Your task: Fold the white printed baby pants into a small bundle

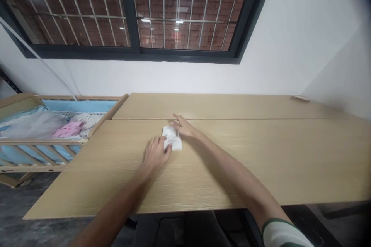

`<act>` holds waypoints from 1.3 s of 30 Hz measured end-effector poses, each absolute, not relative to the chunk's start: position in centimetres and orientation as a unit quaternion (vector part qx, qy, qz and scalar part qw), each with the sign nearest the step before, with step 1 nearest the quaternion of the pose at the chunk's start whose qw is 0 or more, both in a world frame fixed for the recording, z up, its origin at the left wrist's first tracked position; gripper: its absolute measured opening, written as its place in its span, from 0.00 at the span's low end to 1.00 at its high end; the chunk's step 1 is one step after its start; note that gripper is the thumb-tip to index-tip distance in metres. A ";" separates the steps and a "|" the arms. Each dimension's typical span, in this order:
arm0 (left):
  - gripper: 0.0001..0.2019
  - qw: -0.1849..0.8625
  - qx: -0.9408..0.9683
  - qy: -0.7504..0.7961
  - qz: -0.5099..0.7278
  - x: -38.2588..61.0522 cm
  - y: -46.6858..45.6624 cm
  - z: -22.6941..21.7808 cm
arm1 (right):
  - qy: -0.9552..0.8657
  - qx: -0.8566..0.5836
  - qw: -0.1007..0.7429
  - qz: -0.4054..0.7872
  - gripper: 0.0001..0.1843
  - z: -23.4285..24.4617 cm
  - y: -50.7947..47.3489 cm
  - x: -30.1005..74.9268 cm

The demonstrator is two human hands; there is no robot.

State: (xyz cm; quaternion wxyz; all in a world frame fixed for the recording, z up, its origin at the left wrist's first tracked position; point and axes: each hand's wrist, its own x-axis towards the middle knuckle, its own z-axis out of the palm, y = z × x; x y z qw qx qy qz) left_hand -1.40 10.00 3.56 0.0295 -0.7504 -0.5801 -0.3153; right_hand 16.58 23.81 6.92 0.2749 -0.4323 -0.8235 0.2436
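Head view: one small, flat, white rectangular packet [172, 138] with faint print lies near the middle of a smooth, pale wood-grain table [261, 162] made of two slabs. Two bare hands meet on it. The left hand [155, 154] has the packet at its 1 o'clock, fingers bent over the near edge; whether they pinch it cannot be told. The right hand [184, 127] has the packet at its 7 o'clock, fingers spread flat and unclenched on top. At 9 o'clock stands one slatted wooden crib [58, 142].
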 end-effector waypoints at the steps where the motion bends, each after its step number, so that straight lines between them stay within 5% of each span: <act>1: 0.15 0.028 -0.771 -0.548 -0.323 -1.1 9.7 3.4 | -0.853 -0.403 0.251 0.216 0.37 7.8 22.7 16.4; 11: 0.22 -0.046 -0.863 -0.456 -0.212 0.6 7.6 3.2 | -0.953 -0.198 0.043 0.227 0.29 9.5 13.5 15.6; 24: 0.24 0.099 -0.869 -0.442 -0.197 0.4 7.9 2.6 | -0.951 -0.225 0.064 0.203 0.34 5.5 21.6 17.4; 39: 0.26 0.079 -0.864 -0.449 -0.212 0.5 8.1 1.8 | -0.948 -0.252 0.097 0.169 0.36 4.4 25.1 17.5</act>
